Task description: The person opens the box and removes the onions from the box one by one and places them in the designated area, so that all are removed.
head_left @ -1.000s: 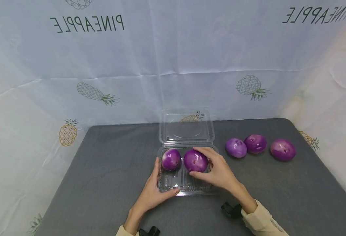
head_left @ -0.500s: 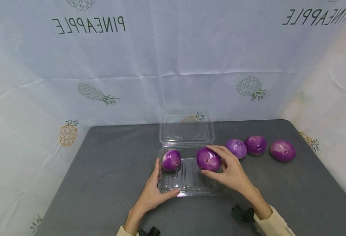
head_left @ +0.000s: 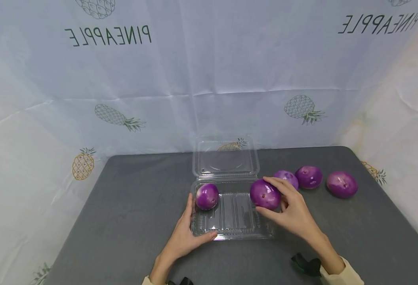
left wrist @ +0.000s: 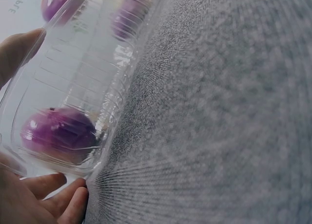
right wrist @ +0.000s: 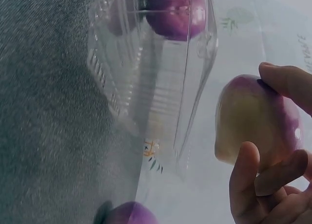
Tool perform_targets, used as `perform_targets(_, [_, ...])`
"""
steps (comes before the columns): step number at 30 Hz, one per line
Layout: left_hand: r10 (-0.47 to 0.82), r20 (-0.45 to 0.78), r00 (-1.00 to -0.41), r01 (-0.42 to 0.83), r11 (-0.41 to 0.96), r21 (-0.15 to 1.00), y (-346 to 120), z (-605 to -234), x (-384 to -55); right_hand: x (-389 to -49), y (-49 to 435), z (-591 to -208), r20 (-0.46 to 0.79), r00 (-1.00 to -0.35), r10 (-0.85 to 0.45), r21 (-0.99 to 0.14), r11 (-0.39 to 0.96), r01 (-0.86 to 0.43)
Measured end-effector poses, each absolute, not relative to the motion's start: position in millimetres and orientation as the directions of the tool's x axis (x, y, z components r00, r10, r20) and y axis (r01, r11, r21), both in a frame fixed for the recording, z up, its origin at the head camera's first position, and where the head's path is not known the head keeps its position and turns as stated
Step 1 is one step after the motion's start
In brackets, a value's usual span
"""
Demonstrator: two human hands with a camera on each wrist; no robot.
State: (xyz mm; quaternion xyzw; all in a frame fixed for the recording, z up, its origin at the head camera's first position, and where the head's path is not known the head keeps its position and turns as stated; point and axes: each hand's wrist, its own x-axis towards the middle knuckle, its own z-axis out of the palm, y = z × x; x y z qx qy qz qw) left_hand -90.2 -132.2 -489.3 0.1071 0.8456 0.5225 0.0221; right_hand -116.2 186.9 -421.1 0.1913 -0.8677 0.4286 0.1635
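Note:
A clear plastic clamshell container (head_left: 230, 229) lies on the table with its hinged lid (head_left: 226, 158) raised behind it. In its back left corner sits one round, glossy purple vegetable (head_left: 207, 196). My left hand (head_left: 184, 235) rests against the container's front left corner, fingers straight along the left side and thumb on the front rim. Over the container's right side, my right hand (head_left: 294, 211) grips another round purple vegetable (head_left: 265, 194) between thumb and fingers. In the right wrist view, this held vegetable (right wrist: 243, 117) shows a pale, cream-coloured patch.
To the right of the container, several more purple vegetables lie on the dark grey table (head_left: 141, 206): one (head_left: 286, 178) partly behind my right hand, another (head_left: 308, 177) beside it, and one (head_left: 342, 184) farther right. A pineapple-print cloth (head_left: 159, 71) hangs behind the table.
My right hand has moved rightward with its purple vegetable, from beside the one in the container to over the container's right side. My left hand stays at the corner.

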Motion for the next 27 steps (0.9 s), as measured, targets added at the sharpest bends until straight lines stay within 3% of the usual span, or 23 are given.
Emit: perform_targets(27, [0.196, 0.066, -0.978, 0.147, 0.435, 0.888, -132, -490, -91, -95, 233, -426, 0.449, -0.89, -0.078, -0.682, 0.613, -0.398])
